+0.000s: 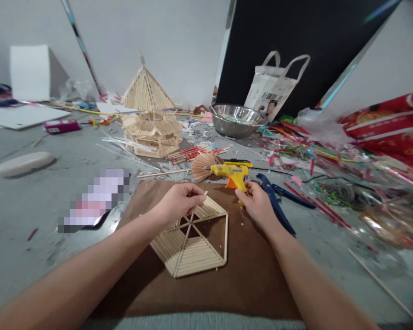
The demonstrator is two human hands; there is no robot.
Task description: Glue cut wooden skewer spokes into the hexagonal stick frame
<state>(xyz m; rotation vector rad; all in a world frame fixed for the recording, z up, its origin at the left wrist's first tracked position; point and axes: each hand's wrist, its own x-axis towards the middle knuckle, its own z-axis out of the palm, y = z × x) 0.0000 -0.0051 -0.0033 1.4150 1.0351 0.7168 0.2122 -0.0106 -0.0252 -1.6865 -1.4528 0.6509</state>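
Forearms [99, 266] are stretched around a flat hexagonal stick frame [197, 257], a stick tip [205, 194] pinched at the frame's far edge by the left hand [182, 200], a left-pointing glue gun [231, 172] gripped by the right hand [257, 202].

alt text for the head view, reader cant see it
A person's left hand pinches a stick at the far side of a partly filled hexagonal stick frame on a brown sheet; the right hand holds a yellow glue gun. Beyond stands a stick pavilion.
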